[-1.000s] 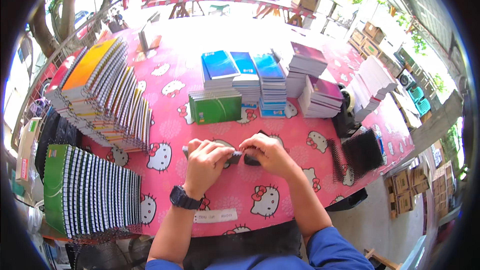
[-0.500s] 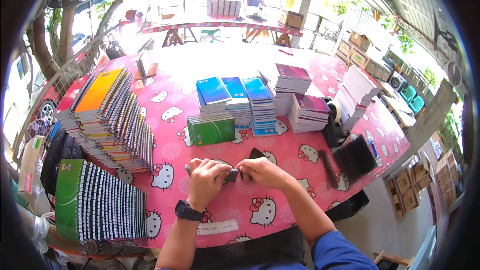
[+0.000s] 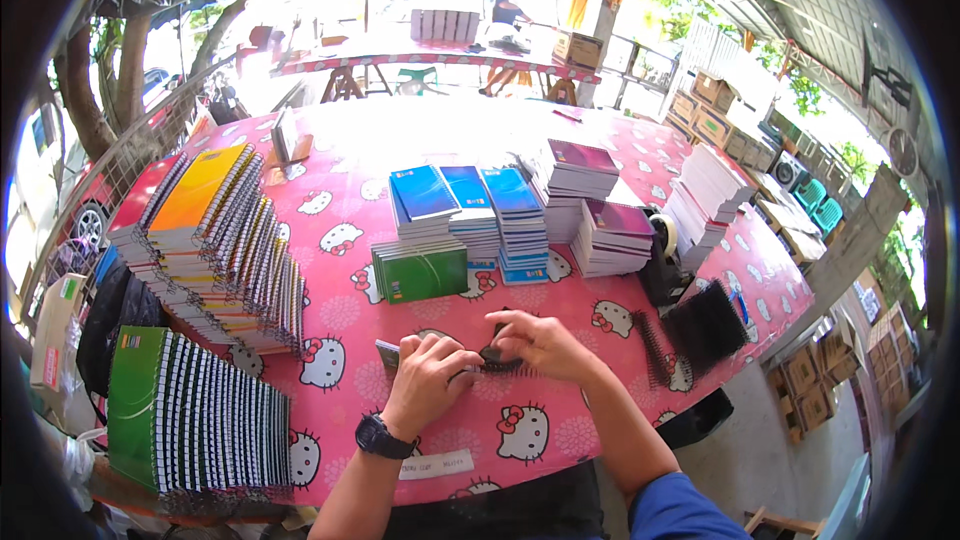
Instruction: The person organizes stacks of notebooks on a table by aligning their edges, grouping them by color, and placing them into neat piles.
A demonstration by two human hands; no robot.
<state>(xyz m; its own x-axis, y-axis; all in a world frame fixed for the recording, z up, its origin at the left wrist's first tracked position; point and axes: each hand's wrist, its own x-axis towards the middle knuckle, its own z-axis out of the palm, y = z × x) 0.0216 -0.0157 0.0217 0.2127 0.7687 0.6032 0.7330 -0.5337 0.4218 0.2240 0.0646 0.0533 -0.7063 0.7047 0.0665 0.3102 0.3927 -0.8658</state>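
My left hand (image 3: pixel 430 382) is closed over a small notebook (image 3: pixel 387 352) at the near middle of the table, hiding most of it. A black spiral coil (image 3: pixel 524 371) sticks out to the right from under my fingers. My right hand (image 3: pixel 540 344) is closed around a small dark tool (image 3: pixel 492 353), held close beside the coil. Its exact kind is hidden by my fingers. Just beyond my hands lies a green notebook stack (image 3: pixel 425 273), with blue notebook stacks (image 3: pixel 424 192) behind it.
Tall piles of spiral notebooks (image 3: pixel 205 185) and green notebooks (image 3: pixel 135 395) line the left side. Purple notebooks (image 3: pixel 618 219), a black tape dispenser (image 3: pixel 662 275) and black coils (image 3: pixel 708 328) are at the right. A paper strip (image 3: pixel 436 464) lies near the front edge. A person (image 3: pixel 508 5) is at a far table.
My right hand has closed on the dark tool that lay behind it and brought it to the coil. My left hand has shifted and flattened slightly over the notebook.
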